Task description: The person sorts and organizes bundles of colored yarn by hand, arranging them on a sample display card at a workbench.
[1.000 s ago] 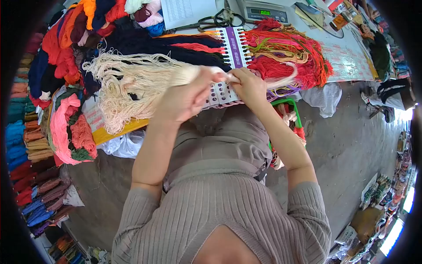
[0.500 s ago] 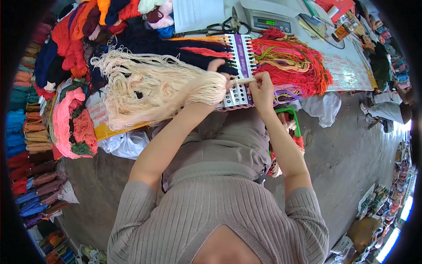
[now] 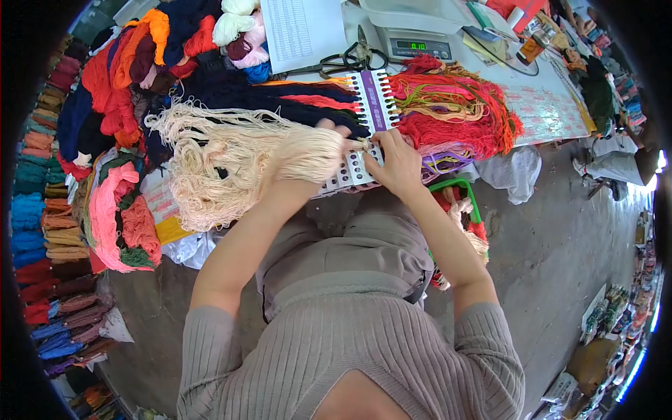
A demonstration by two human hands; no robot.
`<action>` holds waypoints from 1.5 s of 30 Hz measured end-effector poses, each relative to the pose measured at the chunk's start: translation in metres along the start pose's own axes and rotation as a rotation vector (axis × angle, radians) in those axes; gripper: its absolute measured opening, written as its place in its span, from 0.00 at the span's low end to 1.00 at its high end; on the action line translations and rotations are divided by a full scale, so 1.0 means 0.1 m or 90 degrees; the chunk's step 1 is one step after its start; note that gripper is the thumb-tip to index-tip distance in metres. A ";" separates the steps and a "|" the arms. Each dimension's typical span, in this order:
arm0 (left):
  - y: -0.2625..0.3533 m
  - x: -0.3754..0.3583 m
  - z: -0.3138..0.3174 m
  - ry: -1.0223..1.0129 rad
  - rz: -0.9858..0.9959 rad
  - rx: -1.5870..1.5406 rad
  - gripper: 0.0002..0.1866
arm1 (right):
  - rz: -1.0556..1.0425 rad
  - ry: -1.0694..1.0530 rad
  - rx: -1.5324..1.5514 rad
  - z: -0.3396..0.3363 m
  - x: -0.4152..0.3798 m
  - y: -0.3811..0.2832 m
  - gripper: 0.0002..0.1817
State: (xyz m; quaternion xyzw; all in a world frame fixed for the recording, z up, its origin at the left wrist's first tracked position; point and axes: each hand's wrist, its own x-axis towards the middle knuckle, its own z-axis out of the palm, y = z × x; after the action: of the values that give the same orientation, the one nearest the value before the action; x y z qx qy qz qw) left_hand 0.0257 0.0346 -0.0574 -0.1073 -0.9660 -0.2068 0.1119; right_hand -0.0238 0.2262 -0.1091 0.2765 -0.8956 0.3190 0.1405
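Note:
A thick hank of cream yarn (image 3: 231, 161) spreads over the left part of the table, its right end looped over my left hand (image 3: 337, 130). That hand is partly covered by the strands and blurred, with its fingers curled round the yarn. My right hand (image 3: 399, 164) lies over a white and purple punched card (image 3: 379, 105), closed at the short twisted end of the cream yarn beside the holes. Orange, coral and navy strands run to the card's left edge. On its right side hangs a mass of red, pink and green yarn (image 3: 455, 115).
Behind the card are black scissors (image 3: 353, 61), a printed sheet (image 3: 294, 31) and a digital scale (image 3: 420, 47). Coloured hanks (image 3: 112, 91) are heaped at the left. A green basket (image 3: 469, 192) of yarn stands below the table's front edge, near my right forearm.
My left hand has moved left and slightly down with the cream yarn. My right hand has come down closer onto the card. The scale reading went from 0.09 to 0.10.

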 end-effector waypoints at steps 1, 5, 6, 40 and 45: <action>0.02 0.11 0.23 -0.128 -0.080 0.023 0.14 | -0.018 0.026 0.003 0.01 0.01 0.00 0.17; -0.07 0.08 0.37 -0.210 -0.101 -0.049 0.10 | 0.006 -0.007 -0.017 0.00 0.02 -0.01 0.18; -0.24 0.04 0.56 -0.116 -0.054 0.004 0.11 | 0.003 -0.009 -0.015 0.00 0.00 -0.02 0.18; 0.06 -0.49 -2.03 0.075 -0.021 0.276 0.26 | -0.032 -0.046 0.665 -0.28 0.22 -0.95 0.15; 0.36 -0.69 -2.04 0.068 0.123 0.155 0.28 | -0.068 -0.631 1.147 -0.05 0.08 -1.91 0.35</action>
State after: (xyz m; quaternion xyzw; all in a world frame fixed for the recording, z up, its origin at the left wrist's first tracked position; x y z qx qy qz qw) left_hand 0.1356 -0.0309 0.1200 -0.1742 -0.9617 -0.0819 0.1949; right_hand 0.0815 0.1033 -0.0073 0.4191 -0.2676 0.7158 -0.4903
